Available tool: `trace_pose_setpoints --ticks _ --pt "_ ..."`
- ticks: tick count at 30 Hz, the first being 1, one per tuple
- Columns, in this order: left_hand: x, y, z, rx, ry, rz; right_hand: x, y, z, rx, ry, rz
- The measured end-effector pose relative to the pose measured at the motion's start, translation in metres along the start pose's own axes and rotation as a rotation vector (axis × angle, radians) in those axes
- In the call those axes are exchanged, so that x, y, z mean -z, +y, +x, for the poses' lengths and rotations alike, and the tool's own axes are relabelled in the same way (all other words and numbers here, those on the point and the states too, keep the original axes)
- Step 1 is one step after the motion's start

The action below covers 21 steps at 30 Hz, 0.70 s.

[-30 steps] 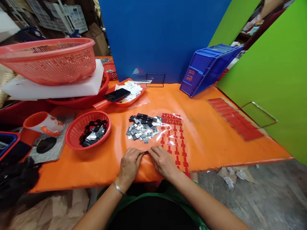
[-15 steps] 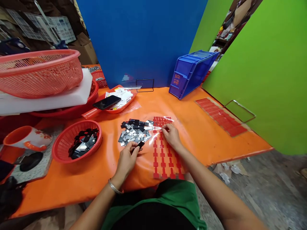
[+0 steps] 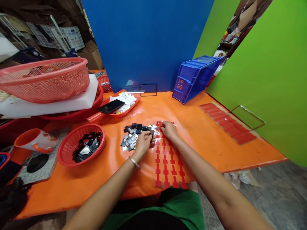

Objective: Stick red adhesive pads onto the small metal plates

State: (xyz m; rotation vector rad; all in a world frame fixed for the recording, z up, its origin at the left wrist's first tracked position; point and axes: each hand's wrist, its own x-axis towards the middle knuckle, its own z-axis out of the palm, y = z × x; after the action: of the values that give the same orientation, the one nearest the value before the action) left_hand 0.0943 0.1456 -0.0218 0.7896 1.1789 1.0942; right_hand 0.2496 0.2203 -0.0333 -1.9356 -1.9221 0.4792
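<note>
My left hand [image 3: 144,142] pinches a small dark piece [image 3: 152,133] at the right edge of a pile of black and silver pieces [image 3: 130,139]. Close beside it, my right hand [image 3: 168,129] has its fingers bent down over the top rows of a clear sheet with red T-shaped stickers [image 3: 165,161]. Whatever lies between the right fingertips is too small to make out. The sheet lies flat on the orange table [image 3: 199,140], with its near end at the table's front edge.
A red basket [image 3: 62,150] of similar pieces stands left of the pile. Behind it are a red scoop [image 3: 94,117] with papers and a phone [image 3: 111,106]. A mug [image 3: 30,139], stacked baskets, a blue crate [image 3: 192,80] and another red sheet [image 3: 226,123] surround the work area.
My left hand has moved right and forward with the dark piece, close to my right hand. My right hand stays over the sheet's top rows. The view has shifted slightly.
</note>
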Motion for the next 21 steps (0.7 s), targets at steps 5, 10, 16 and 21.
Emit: trace_pose_setpoints --ticks 5,10,16,21 --pt "-0.019 0.006 0.042 0.004 0.084 0.099 0.0 0.0 0.007 -0.01 -0.048 -0.047" --pt "-0.03 -0.001 0.069 -0.028 0.119 0.15 -0.005 0.002 -0.003 0.005 0.014 -0.058" --pt "-0.034 -0.006 0.078 -0.025 0.165 0.202 -0.013 0.006 -0.01 0.138 0.159 -0.026" --pt "-0.033 -0.006 0.08 -0.025 0.178 0.236 -0.016 0.01 -0.011 0.174 0.192 0.072"
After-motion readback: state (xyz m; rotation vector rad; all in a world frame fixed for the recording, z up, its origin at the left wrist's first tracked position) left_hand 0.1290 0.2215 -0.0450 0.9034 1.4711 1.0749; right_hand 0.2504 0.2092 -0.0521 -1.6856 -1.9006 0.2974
